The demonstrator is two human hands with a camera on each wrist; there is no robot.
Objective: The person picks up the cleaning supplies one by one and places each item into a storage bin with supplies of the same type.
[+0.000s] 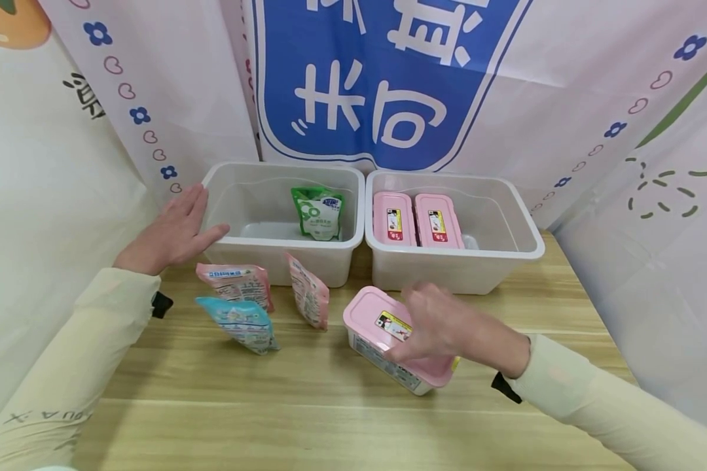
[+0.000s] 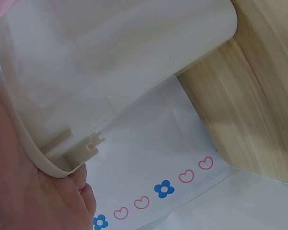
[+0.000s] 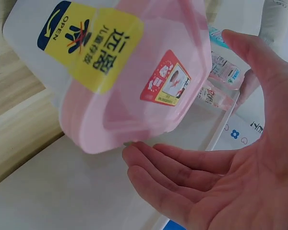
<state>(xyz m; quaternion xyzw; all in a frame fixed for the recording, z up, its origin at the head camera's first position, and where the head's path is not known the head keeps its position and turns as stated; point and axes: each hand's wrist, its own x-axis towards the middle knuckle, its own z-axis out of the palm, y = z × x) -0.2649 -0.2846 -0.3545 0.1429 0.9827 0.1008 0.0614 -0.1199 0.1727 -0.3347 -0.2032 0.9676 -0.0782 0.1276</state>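
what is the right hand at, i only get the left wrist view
Observer: The right hand is over a pink-lidded tub on the table.
Operator: is anything inside the bin at the left hand
Observer: Yes, a green pouch, in its right half as the head view shows it.
Operator: and what stands beside that bin
Observer: A second white bin, with two more pink-lidded tubs in it.

wooden surface: bright, pretty even, soft shadows
right fingers: kinda blurry from above
white bin: dimmer, greyish
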